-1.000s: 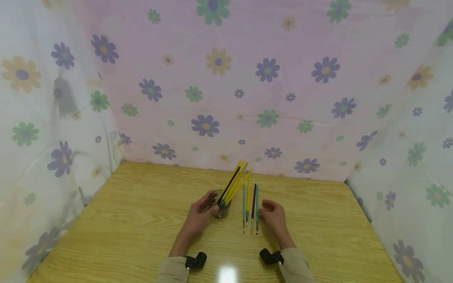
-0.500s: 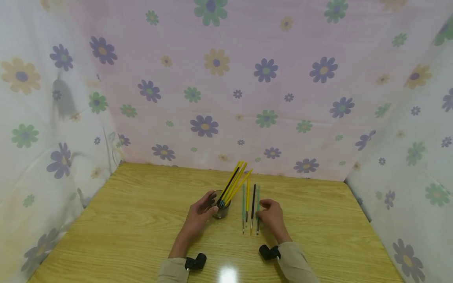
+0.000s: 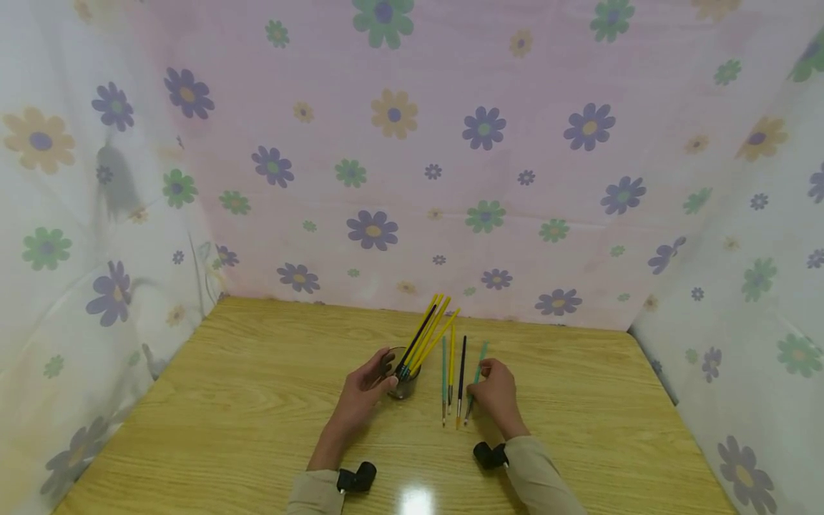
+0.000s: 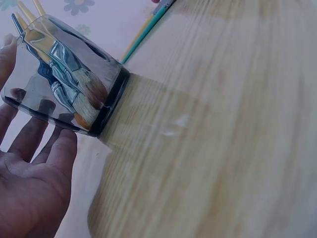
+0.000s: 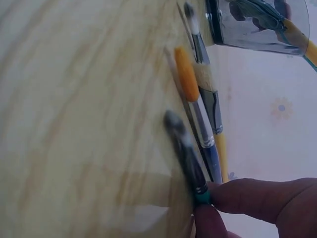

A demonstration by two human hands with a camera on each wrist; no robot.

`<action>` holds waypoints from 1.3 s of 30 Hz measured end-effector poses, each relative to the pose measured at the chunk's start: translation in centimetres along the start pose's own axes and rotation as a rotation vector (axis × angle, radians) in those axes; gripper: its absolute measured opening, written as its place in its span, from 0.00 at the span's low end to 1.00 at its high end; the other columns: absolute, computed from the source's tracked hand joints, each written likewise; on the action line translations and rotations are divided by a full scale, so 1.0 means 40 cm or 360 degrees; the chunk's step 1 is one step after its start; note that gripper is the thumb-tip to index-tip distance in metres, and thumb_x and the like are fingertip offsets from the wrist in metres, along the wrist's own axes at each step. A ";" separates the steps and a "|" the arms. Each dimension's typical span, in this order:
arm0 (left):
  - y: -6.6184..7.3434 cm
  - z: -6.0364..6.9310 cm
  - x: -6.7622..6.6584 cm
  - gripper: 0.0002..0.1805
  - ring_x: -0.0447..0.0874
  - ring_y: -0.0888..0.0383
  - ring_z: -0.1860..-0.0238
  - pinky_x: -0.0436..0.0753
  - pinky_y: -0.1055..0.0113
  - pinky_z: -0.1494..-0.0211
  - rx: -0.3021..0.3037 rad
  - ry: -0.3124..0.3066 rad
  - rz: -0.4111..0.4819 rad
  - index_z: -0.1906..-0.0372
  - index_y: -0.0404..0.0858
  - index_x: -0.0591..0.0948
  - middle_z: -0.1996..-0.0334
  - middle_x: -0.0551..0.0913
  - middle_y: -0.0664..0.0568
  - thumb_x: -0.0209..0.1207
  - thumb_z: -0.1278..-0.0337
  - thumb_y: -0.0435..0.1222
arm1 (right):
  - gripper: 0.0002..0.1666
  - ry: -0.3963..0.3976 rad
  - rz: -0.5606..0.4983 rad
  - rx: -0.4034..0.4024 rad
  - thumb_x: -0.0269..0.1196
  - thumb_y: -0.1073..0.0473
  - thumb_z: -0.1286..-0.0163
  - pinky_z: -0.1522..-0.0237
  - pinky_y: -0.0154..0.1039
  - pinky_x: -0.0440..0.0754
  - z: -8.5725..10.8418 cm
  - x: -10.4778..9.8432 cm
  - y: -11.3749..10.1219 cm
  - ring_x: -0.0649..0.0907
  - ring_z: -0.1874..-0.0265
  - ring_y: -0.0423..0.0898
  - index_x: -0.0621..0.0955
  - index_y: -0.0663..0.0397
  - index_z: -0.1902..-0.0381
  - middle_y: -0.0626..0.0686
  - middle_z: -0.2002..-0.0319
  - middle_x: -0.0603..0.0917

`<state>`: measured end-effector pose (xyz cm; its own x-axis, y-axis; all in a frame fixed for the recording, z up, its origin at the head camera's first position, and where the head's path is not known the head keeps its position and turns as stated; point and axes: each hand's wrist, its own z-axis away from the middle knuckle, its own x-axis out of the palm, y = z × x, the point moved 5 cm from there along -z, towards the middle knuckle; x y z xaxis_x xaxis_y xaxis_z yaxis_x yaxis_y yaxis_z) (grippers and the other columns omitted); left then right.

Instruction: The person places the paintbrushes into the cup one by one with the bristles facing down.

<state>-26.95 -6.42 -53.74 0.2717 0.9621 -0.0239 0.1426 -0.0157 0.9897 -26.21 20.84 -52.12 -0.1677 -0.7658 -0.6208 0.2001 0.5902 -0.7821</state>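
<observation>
My left hand holds a clear glass, thumb on one side and fingers round the other. Several paintbrushes, yellow and dark-handled, lean to the right in the glass; the left wrist view shows their bristles down at its bottom. With thumb and fingers, my right hand pinches a green paintbrush, its dark tip blurred in the right wrist view. Left of it lie three loose brushes: a dark one with orange bristles, a yellow one and a teal one.
The wood-grain table runs back to a flower-patterned cloth, which also hangs along both sides. A black wrist camera sits on the left sleeve, and another on the right.
My right hand has moved slightly left and taken hold of the green paintbrush, whose handle end now tilts to the right, away from the other brushes. The left hand stays on the glass.
</observation>
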 end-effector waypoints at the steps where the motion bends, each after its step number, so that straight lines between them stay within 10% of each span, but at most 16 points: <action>1: 0.000 0.000 0.000 0.37 0.69 0.42 0.27 0.67 0.57 0.23 0.0002 0.0001 0.0003 0.22 0.35 0.62 0.28 0.71 0.41 0.63 0.31 0.33 | 0.36 0.0000 0.0015 0.0005 0.70 0.72 0.48 0.48 0.58 0.86 0.000 0.000 -0.002 0.82 0.47 0.65 0.75 0.75 0.39 0.69 0.48 0.82; 12: -0.002 0.004 -0.004 0.37 0.68 0.42 0.27 0.68 0.58 0.23 -0.0024 0.0012 0.0008 0.22 0.36 0.63 0.28 0.71 0.42 0.63 0.31 0.33 | 0.36 -0.0061 0.0073 0.0015 0.71 0.67 0.47 0.51 0.56 0.86 -0.012 -0.005 -0.008 0.84 0.52 0.62 0.76 0.75 0.39 0.66 0.51 0.85; 29: 0.003 0.003 0.003 0.37 0.68 0.42 0.27 0.66 0.53 0.22 0.0024 -0.0026 -0.0023 0.22 0.35 0.62 0.27 0.71 0.41 0.62 0.30 0.36 | 0.34 -0.0182 -0.0620 0.0198 0.64 0.75 0.41 0.66 0.39 0.89 -0.023 -0.026 0.046 0.84 0.62 0.49 0.73 0.74 0.34 0.68 0.49 0.81; 39: 0.000 0.002 0.000 0.37 0.69 0.44 0.27 0.66 0.52 0.21 -0.0008 -0.0008 0.0000 0.21 0.37 0.62 0.27 0.71 0.44 0.62 0.30 0.35 | 0.35 -0.0157 -0.0943 0.0078 0.64 0.75 0.34 0.62 0.35 0.90 -0.004 -0.019 0.059 0.86 0.63 0.42 0.71 0.67 0.29 0.68 0.42 0.77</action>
<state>-26.86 -6.45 -53.75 0.2765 0.9607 -0.0246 0.1381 -0.0144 0.9903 -25.75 22.87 -53.51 -0.1741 -0.9822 -0.0703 0.1444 0.0452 -0.9885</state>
